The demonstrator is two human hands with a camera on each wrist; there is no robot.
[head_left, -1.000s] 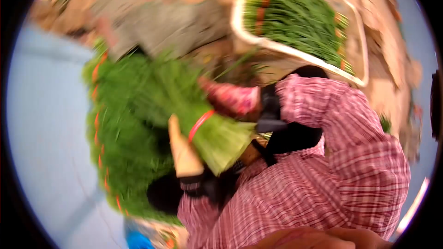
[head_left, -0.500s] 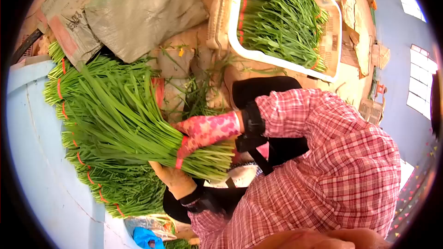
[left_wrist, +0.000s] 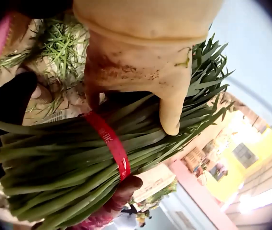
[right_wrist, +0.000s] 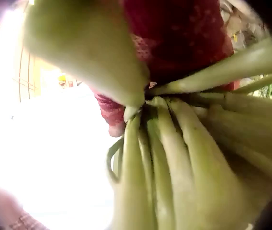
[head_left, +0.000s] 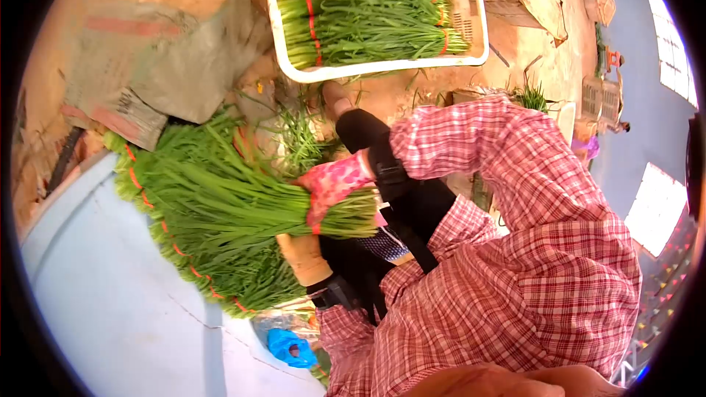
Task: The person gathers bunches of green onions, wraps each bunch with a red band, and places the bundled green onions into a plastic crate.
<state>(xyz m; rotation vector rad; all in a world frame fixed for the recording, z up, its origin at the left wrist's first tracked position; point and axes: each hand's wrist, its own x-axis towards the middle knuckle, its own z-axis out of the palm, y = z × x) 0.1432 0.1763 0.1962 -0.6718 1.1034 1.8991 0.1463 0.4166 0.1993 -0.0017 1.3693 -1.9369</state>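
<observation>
- Green bunch (head_left: pixel 243 209): held in both hands over the leafy pile (head_left: pixel 254 279).
- Right hand (head_left: pixel 334 184): gripping stems at the red band (left_wrist: pixel 111 143).
- Left hand (head_left: pixel 303 257): thumb and fingers apart, gripping the bunch beside the band.

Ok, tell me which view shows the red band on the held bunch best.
The left wrist view: the red band runs across the bunch, its printing visible. The head view shows only a bit beside the pink patterned glove. The right wrist view shows stalks but no band.
</observation>
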